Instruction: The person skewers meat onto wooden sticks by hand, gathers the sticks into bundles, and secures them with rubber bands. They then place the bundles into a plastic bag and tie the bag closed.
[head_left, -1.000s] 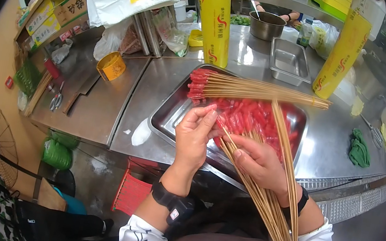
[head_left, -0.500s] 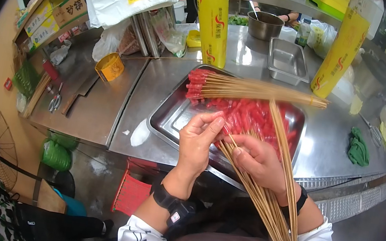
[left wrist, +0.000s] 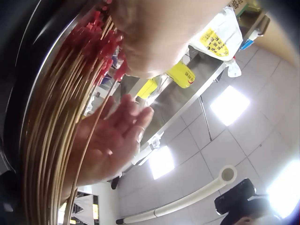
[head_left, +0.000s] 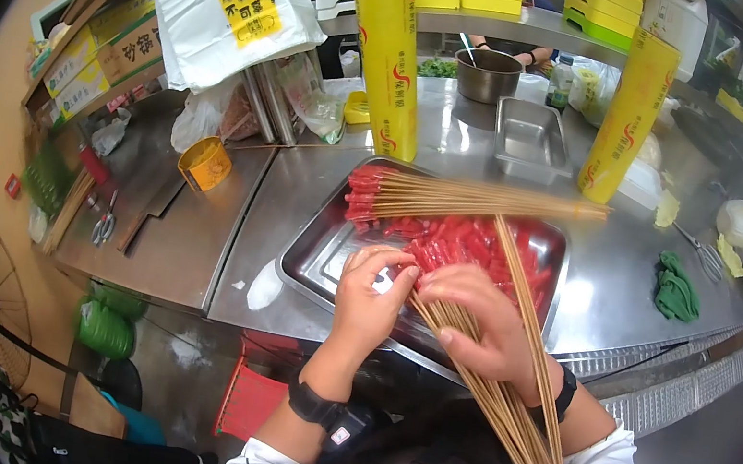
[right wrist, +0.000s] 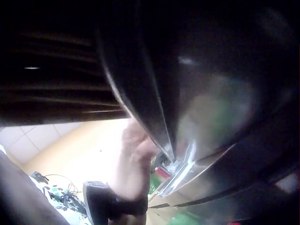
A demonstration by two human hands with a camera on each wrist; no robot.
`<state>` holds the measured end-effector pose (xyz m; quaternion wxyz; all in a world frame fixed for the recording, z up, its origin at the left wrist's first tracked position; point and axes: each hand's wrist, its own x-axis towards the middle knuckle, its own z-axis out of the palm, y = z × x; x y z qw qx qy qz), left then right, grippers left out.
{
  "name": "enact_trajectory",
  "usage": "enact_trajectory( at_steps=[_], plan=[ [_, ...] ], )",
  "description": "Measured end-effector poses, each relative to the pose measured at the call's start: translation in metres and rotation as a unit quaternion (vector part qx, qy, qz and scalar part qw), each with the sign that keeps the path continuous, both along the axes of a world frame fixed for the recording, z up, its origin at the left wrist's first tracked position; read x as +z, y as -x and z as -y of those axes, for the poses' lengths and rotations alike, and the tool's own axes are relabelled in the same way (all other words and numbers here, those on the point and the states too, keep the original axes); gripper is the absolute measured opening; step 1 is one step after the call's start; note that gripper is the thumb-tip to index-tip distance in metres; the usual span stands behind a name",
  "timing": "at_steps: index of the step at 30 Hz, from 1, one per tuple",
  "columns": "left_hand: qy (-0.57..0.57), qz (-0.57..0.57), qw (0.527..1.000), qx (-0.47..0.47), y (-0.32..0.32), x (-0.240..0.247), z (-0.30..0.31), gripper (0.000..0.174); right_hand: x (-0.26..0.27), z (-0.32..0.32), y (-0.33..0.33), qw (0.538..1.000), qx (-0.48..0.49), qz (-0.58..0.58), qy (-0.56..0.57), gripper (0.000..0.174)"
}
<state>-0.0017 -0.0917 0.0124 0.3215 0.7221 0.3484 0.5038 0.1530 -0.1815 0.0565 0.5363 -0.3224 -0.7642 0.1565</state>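
Note:
A metal tray (head_left: 292,254) holds a heap of red meat pieces (head_left: 461,246). My left hand (head_left: 369,295) pinches the red tip of a skewer (left wrist: 121,70) between thumb and fingers, over the tray's near side. My right hand (head_left: 491,334) reaches across the sticks with its fingers loosely extended, fingertips close to the left hand's; its palm faces up in the left wrist view. Beneath it, a bundle of wooden skewers (head_left: 508,414) slopes over the near rim towards my body, red meat on their far ends. A few separate skewers (head_left: 527,291) lean alongside, right of the hand.
Another bundle of meat-tipped skewers (head_left: 473,203) lies across the tray's back. Two yellow cling-film boxes (head_left: 389,60) (head_left: 630,117) stand behind it, with a small steel pan (head_left: 532,139) between. A green cloth (head_left: 676,286) lies right; a cleaver (head_left: 149,214) and scissors (head_left: 105,224) lie left.
My right hand has let go of the skewer it pinched and moved forward, fingers spreading over the bundle. My left hand stays near the red tips. The head view has shifted slightly.

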Motion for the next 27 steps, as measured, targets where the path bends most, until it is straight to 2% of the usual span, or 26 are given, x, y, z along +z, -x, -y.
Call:
enact_trajectory(
  at_steps=[2,3,4,6,7,10,11,14,15,21,27],
  plan=[
    [-0.054,-0.044,0.997,0.014,0.001,-0.003,-0.005,0.019,-0.012,-0.003,-0.002,0.992,0.111,0.034,0.04,0.025],
    [0.006,-0.015,1.0,0.005,0.002,-0.001,-0.007,0.019,-0.015,-0.002,0.002,0.989,0.123,0.039,0.07,0.016],
    [0.057,0.007,0.998,0.006,0.006,-0.008,-0.016,0.018,-0.017,-0.002,0.001,0.989,0.116,0.044,0.076,0.016],
    [0.014,-0.035,0.999,0.019,0.014,-0.008,-0.037,0.019,-0.02,-0.004,0.0,0.989,0.105,0.054,0.09,0.014],
    [0.04,-0.078,0.996,-0.016,0.018,-0.002,-0.043,0.023,-0.021,-0.004,0.001,0.991,0.105,0.034,0.077,0.013],
    [-0.023,-0.215,0.97,-0.107,0.019,0.0,-0.068,0.026,-0.021,-0.004,0.0,0.99,0.102,0.038,0.089,0.013],
    [-0.04,-0.251,0.957,-0.138,0.019,-0.001,-0.076,0.034,-0.021,-0.003,-0.001,0.99,0.098,0.039,0.093,0.013],
    [-0.168,-0.329,0.912,-0.177,0.016,-0.004,-0.101,0.042,-0.019,-0.002,0.0,0.991,0.094,0.026,0.091,0.013],
    [-0.137,-0.352,0.905,-0.198,0.013,-0.001,-0.105,0.05,-0.018,-0.002,0.0,0.991,0.095,0.026,0.095,0.013],
    [-0.155,-0.463,0.858,-0.161,0.002,-0.005,-0.099,0.056,-0.019,-0.004,-0.001,0.989,0.103,0.026,0.1,0.013],
    [-0.214,-0.457,0.848,-0.159,-0.007,-0.014,-0.112,0.053,-0.019,-0.005,-0.001,0.989,0.1,0.021,0.106,0.014]
  ],
)
